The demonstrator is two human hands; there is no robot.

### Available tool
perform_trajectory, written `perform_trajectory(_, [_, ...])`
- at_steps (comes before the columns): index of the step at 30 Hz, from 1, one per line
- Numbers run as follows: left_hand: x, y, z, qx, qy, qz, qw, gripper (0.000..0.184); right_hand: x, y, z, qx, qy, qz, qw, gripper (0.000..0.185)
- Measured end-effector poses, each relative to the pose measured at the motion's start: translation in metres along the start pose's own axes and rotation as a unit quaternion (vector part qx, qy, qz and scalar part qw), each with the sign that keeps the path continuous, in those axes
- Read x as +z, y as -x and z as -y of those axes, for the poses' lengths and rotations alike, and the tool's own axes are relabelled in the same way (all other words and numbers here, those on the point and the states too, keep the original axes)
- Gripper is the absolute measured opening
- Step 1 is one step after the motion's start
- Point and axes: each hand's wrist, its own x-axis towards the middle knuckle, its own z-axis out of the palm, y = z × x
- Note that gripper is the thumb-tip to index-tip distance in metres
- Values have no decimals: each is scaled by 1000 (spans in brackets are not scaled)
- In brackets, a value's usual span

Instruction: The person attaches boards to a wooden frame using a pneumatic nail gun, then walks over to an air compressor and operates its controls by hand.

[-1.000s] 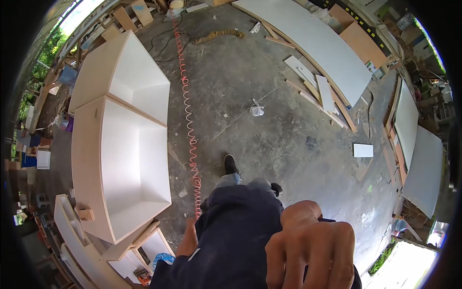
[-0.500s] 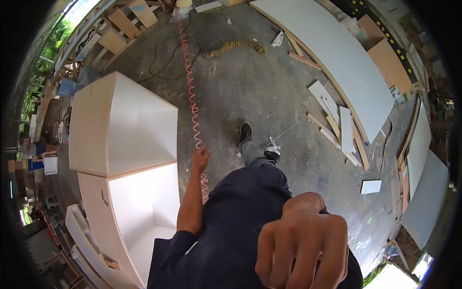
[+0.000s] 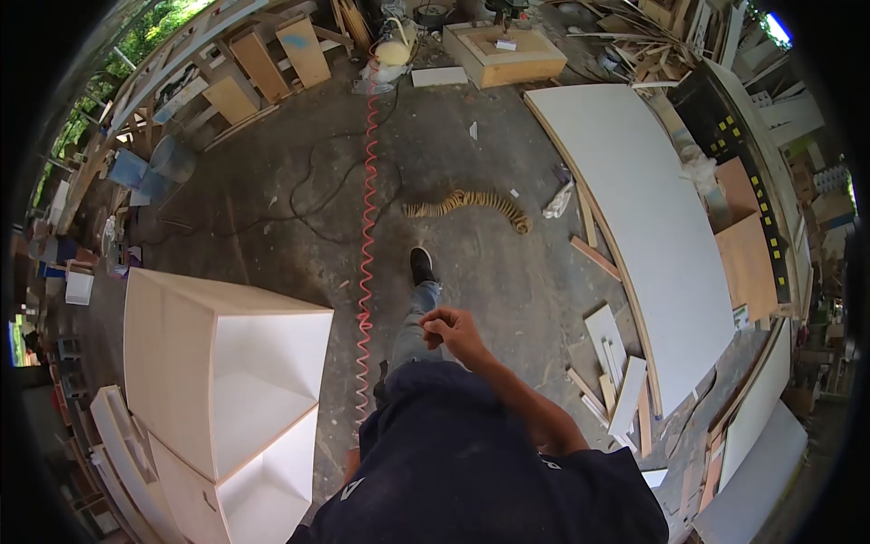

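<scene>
My right hand (image 3: 453,330) is in front of my body above my leg, its fingers curled inward with nothing showing in them. Only a small part of my left hand (image 3: 352,461) appears at the left side of my dark shirt; its fingers are hidden. Close by that hand, a red coiled air hose (image 3: 367,245) runs along the floor. To my left stands a pale wooden cabinet (image 3: 172,363) with two open, white-lined compartments. Neither hand touches it.
A yellow ribbed hose (image 3: 467,199) lies ahead on the concrete floor (image 3: 489,272). Beyond it are an air compressor (image 3: 393,53) and a wooden box (image 3: 503,68). On the right are a large white panel (image 3: 634,218) and loose wood strips (image 3: 612,363). Black cable (image 3: 308,218) crosses the floor.
I have stepped forward, so the cabinet and hoses sit lower in view. My right hand has dropped from near the camera to above my leg; my left hand has swung back beside my body.
</scene>
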Motion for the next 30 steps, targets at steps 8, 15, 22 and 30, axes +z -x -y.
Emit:
perform_trajectory(8, [21, -90, -387, 259, -293, 40, 919, 33, -102, -207, 92, 21, 163, -97, 982, 20])
perform_trajectory(15, [26, -40, -876, 465, 38, 42, 883, 30, -148, -351, 167, -36, 359, -160, 919, 23])
perform_trajectory(22, [108, 32, -1119, 482, 172, 180, 840, 28, -211, -556, 231, -40, 410, 28, 911, 26])
perform_trajectory(30, [140, -73, -1229, 363, 95, 33, 926, 26, -256, -747, 381, -9, 489, 44, 871, 31])
